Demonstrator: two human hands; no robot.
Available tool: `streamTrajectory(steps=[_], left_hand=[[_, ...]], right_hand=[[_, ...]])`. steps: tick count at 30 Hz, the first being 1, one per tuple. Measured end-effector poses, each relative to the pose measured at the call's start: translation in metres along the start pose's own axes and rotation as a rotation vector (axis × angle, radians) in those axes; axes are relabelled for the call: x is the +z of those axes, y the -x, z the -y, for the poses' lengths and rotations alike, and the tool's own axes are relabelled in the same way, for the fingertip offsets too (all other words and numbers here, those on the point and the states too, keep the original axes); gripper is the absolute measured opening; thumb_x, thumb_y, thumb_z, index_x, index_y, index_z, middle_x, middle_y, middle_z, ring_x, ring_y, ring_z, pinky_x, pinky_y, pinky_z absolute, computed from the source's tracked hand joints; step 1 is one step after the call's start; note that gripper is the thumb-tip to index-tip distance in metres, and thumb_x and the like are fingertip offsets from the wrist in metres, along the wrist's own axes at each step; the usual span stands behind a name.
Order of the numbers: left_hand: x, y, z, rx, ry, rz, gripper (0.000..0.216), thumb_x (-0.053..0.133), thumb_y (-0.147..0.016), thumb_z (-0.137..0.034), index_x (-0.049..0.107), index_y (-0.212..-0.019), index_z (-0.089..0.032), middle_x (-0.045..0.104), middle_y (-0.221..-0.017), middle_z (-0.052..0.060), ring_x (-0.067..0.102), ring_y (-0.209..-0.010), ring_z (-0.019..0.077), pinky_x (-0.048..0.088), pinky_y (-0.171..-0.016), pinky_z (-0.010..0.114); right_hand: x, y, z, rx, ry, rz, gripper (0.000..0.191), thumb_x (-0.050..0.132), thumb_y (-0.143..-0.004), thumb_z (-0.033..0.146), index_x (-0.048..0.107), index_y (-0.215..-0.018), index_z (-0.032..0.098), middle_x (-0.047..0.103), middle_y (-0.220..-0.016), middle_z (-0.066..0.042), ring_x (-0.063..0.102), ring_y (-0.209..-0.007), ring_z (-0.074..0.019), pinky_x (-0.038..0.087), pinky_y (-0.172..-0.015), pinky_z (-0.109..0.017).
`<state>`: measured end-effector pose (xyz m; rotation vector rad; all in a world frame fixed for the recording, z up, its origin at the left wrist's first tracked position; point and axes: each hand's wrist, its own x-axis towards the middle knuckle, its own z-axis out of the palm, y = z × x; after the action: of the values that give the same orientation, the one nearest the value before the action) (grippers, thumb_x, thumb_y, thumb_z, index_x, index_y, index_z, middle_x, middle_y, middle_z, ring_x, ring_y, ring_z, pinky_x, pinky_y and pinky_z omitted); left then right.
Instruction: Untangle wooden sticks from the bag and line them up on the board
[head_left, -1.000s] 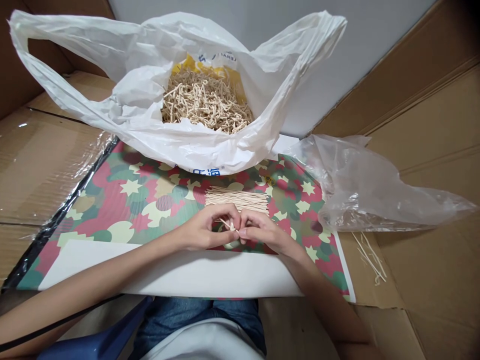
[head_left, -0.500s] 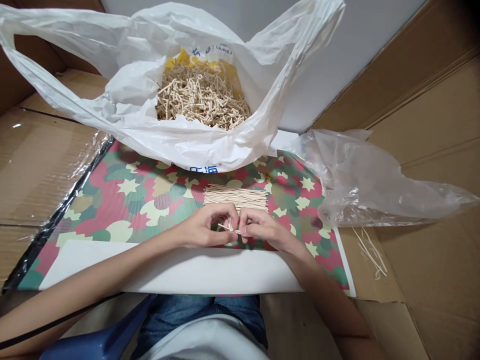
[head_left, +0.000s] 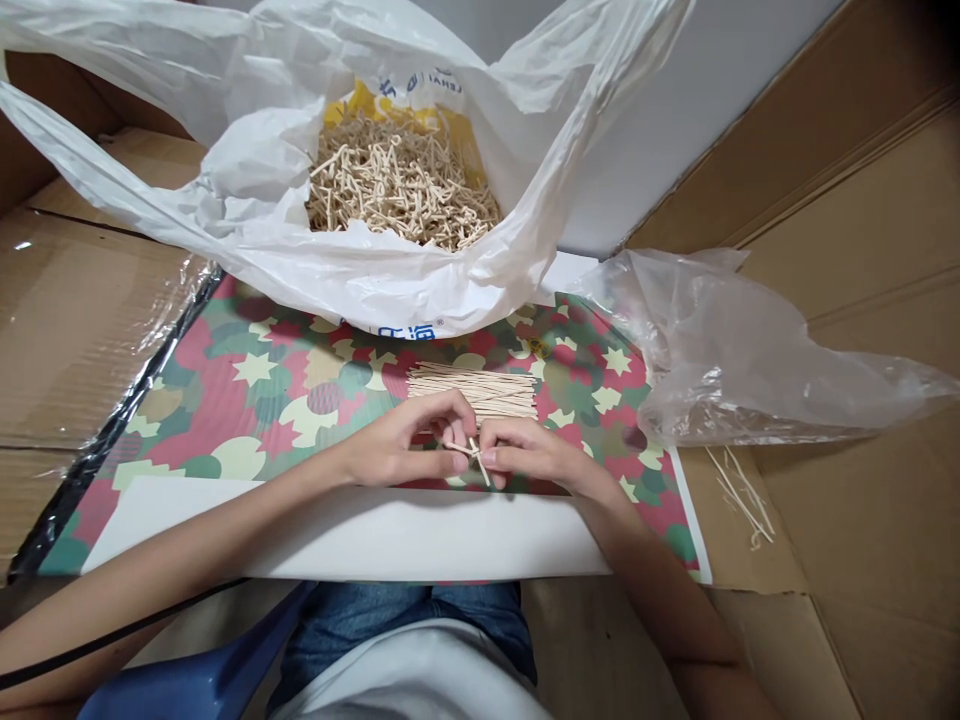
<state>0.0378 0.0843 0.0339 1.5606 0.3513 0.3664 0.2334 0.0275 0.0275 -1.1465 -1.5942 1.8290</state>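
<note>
Between my two hands is a thin pale strand [head_left: 484,470], bent and crossed over itself like a small knot, its short ends sticking out. My left hand [head_left: 420,445] pinches it from the left with thumb and fingers. My right hand [head_left: 534,455] grips the other side, fingers curled against it. Just behind my hands lies a bundle of straight pale strands [head_left: 480,385], side by side on the patterned sheet; my fingers cover its near edge.
A white plastic bag [head_left: 255,225] stands open behind, holding a heap of short knotted pale pieces [head_left: 397,190]. On the right lies a clear plastic bag [head_left: 735,370], with a few loose strands [head_left: 742,500] on the cardboard. Cardboard walls [head_left: 862,260] rise at the sides.
The strand between my fingers has turned; one end now points down towards me and its crossing shows more plainly. My hands have stayed in nearly the same place.
</note>
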Motion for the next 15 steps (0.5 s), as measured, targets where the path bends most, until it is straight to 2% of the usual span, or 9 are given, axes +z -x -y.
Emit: streamTrajectory(steps=[3,8,10,13,15], left_hand=[[-0.0052,0.0001,-0.0022,0.020,-0.062,-0.007,0.015,0.053,-0.080,-0.025,0.053,-0.086,-0.011,0.051,-0.072,0.001,0.045,-0.063,0.0095,0.038,-0.058,0.020],[-0.0040,0.0003,-0.0038,0.132,-0.277,-0.053,0.009,0.055,-0.079,-0.019,0.059,-0.081,-0.012,0.055,-0.074,0.003,0.048,-0.067,0.0096,0.037,-0.059,0.018],[-0.0030,0.0001,-0.0043,0.138,-0.318,-0.081,0.009,0.054,-0.079,-0.018,0.059,-0.078,-0.012,0.054,-0.072,0.002,0.047,-0.066,0.0091,0.037,-0.058,0.018],[-0.0028,0.0000,-0.0048,0.145,-0.357,-0.116,0.009,0.054,-0.080,-0.019,0.059,-0.077,-0.012,0.053,-0.070,0.001,0.047,-0.064,0.0087,0.037,-0.057,0.018],[-0.0031,0.0003,-0.0047,0.151,-0.385,-0.129,0.010,0.053,-0.080,-0.020,0.058,-0.077,-0.012,0.054,-0.071,0.001,0.047,-0.065,0.0091,0.037,-0.058,0.018]], right_hand=[[-0.0001,0.0004,0.0003,-0.009,-0.046,0.048,0.015,0.051,-0.082,0.025,0.050,-0.069,0.016,0.055,-0.059,0.003,0.050,-0.055,-0.0083,0.038,-0.053,-0.020],[-0.0013,0.0002,0.0036,-0.012,-0.084,0.107,0.020,0.050,-0.083,0.028,0.048,-0.067,0.015,0.054,-0.061,0.002,0.050,-0.058,-0.0086,0.039,-0.056,-0.021],[-0.0018,0.0001,0.0034,-0.031,-0.025,0.058,0.023,0.048,-0.084,0.034,0.048,-0.071,0.015,0.053,-0.062,0.002,0.048,-0.057,-0.0085,0.037,-0.055,-0.021],[0.0009,0.0001,0.0044,-0.046,0.155,-0.105,0.028,0.044,-0.086,0.043,0.050,-0.080,0.016,0.051,-0.067,0.002,0.046,-0.058,-0.0087,0.035,-0.054,-0.021],[0.0052,0.0000,0.0071,-0.049,0.271,-0.136,0.030,0.041,-0.087,0.045,0.050,-0.081,0.017,0.052,-0.069,0.002,0.047,-0.063,-0.0098,0.035,-0.058,-0.022]])
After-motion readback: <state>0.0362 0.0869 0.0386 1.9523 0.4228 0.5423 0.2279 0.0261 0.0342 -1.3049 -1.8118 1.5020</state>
